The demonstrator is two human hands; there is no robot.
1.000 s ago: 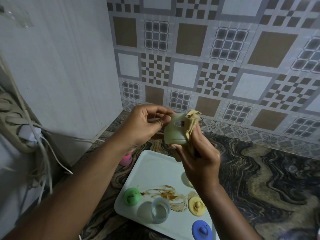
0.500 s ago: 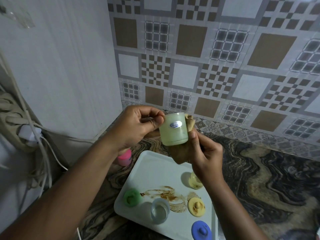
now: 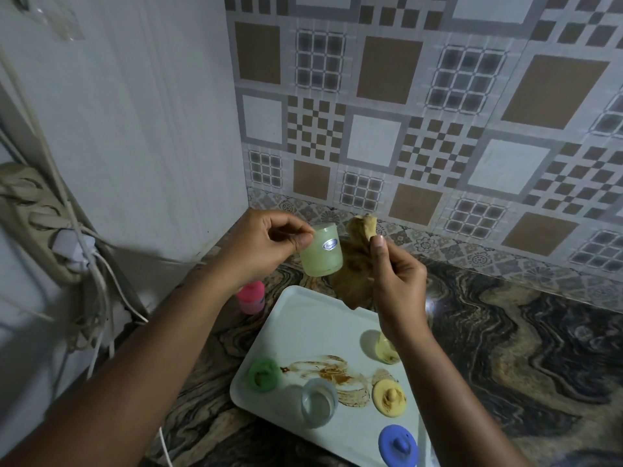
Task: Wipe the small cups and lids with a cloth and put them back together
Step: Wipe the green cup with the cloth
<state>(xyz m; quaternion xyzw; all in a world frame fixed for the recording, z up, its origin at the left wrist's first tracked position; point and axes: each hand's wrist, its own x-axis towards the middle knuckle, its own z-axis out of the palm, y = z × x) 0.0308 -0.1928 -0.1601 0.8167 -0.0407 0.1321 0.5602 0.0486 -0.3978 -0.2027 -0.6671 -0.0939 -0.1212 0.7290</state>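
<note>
The left hand (image 3: 266,244) pinches the pale green cup (image 3: 320,256) by its rim, above the tray's (image 3: 303,318) 12 o'clock edge. The right hand (image 3: 397,281), at the cup's 3 o'clock, clutches the cloth (image 3: 354,267). A sideways wipe could knock the cup loose (only the rim is held). Its oval blue sticker (image 3: 330,245) is too blurred to read.

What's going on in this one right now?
A person is cleaning small cups at a counter. The left hand pinches a pale green cup by its rim; the right hand grips a brown cloth beside it. On the white tray a green lid, a yellow lid and a blue lid lie loose, with a clear cup and a brown smear.
</note>
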